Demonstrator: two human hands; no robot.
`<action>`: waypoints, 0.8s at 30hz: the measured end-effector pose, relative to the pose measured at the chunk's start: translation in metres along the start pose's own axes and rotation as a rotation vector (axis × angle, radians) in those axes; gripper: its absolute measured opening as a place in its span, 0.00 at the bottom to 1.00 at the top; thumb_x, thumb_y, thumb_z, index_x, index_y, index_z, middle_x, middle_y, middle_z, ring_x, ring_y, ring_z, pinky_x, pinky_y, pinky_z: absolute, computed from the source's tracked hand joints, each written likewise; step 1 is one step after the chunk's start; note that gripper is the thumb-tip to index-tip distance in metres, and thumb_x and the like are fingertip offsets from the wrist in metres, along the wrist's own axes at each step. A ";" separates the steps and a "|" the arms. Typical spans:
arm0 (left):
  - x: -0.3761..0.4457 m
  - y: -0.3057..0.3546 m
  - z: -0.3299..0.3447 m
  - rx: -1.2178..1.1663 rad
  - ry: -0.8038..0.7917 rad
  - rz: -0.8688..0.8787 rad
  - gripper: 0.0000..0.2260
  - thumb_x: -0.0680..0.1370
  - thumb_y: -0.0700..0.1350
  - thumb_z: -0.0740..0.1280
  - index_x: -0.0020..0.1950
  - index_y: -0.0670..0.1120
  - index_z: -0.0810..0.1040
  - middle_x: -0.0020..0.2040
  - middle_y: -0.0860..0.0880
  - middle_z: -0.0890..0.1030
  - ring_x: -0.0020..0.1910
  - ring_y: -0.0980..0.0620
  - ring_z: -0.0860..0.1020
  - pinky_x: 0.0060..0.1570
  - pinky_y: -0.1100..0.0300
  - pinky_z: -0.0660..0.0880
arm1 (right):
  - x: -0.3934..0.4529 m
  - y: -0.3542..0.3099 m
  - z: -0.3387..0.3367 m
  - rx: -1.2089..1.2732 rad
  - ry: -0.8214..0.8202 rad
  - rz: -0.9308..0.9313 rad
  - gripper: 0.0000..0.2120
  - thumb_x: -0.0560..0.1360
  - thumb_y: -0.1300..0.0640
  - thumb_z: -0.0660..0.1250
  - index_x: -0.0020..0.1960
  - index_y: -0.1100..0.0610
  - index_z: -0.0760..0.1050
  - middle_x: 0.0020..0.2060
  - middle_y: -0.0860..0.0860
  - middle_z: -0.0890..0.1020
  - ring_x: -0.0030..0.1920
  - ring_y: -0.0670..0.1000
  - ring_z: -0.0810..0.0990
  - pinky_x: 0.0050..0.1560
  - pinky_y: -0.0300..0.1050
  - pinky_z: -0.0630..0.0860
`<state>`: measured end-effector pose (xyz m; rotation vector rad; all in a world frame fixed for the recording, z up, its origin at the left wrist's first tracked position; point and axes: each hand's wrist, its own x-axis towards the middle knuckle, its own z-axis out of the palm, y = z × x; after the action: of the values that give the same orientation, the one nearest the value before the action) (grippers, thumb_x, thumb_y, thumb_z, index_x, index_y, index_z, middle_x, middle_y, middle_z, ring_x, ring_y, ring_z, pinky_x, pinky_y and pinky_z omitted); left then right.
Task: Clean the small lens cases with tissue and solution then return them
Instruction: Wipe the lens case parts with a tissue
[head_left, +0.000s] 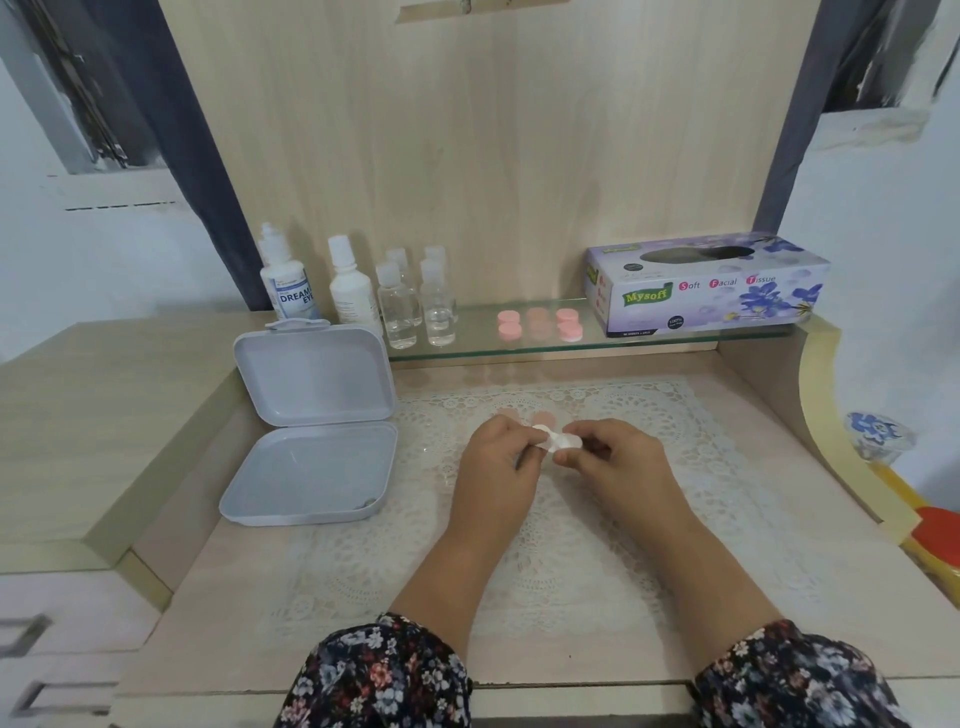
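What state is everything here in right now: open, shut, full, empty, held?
Grey plastic hinged box: open, looks empty.
Purple floral tissue box: slot open.
Two white solution bottles: upright, capped.
Four small clear bottles: upright, capped, partly filled.
Pink round lens cases on the glass shelf: resting.
White tissue wad: pinched by left hand and right hand.

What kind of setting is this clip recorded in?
Probably a home dressing table or vanity desk: a lace mat on the wooden top, a glass shelf holding solution bottles and a tissue box, drawers at the left.
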<state>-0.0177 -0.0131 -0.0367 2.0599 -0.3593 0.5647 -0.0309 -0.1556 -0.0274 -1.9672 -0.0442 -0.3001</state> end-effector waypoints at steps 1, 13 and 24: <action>0.000 -0.001 0.001 0.026 -0.002 0.017 0.07 0.75 0.34 0.68 0.49 0.41 0.84 0.43 0.51 0.76 0.45 0.54 0.76 0.46 0.72 0.69 | -0.001 -0.001 0.000 0.013 -0.010 0.004 0.09 0.70 0.59 0.74 0.45 0.45 0.80 0.44 0.45 0.81 0.47 0.46 0.79 0.53 0.47 0.78; 0.003 0.003 0.000 -0.115 -0.108 -0.269 0.09 0.75 0.42 0.67 0.54 0.50 0.78 0.54 0.54 0.75 0.53 0.59 0.74 0.51 0.67 0.71 | -0.005 -0.004 0.002 0.080 -0.020 0.052 0.06 0.70 0.57 0.75 0.45 0.47 0.83 0.40 0.45 0.83 0.44 0.46 0.81 0.49 0.43 0.78; 0.003 0.006 -0.004 -0.255 -0.050 -0.368 0.10 0.73 0.38 0.70 0.51 0.49 0.76 0.46 0.51 0.76 0.40 0.58 0.73 0.32 0.74 0.69 | -0.007 -0.007 0.002 0.208 -0.093 0.129 0.10 0.68 0.61 0.77 0.47 0.50 0.84 0.43 0.47 0.84 0.45 0.46 0.83 0.51 0.44 0.79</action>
<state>-0.0192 -0.0126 -0.0290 1.8356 -0.0701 0.2310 -0.0389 -0.1503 -0.0233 -1.7668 -0.0084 -0.1150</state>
